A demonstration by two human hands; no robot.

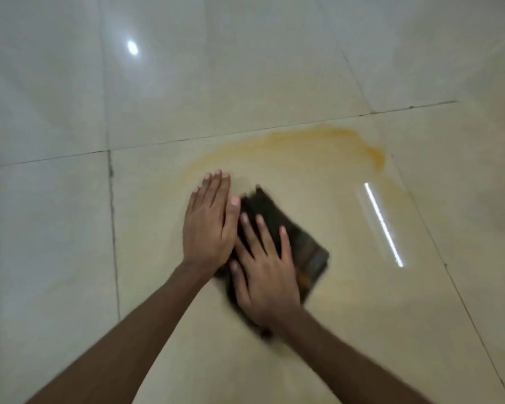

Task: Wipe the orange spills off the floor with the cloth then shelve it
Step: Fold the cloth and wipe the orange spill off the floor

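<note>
Cloth (289, 237), dark and folded, flat on the tiled floor (56, 228) at frame centre, right hand (264, 271) spread flat on it, left hand (209, 223) flat, fingers together, at its left edge, orange spill (318, 135) arcing above.

Two bare forearms come up from the lower edge of the view, with no sleeve, cuff, watch or band on either one as far as they show. The left hand (209, 223) and the right hand (264, 271) are both ungloved and carry no rings, and the nails are short and pale at the fingertips. Motion blur softens the right hand's outline, so finer detail there cannot be made out.
</note>
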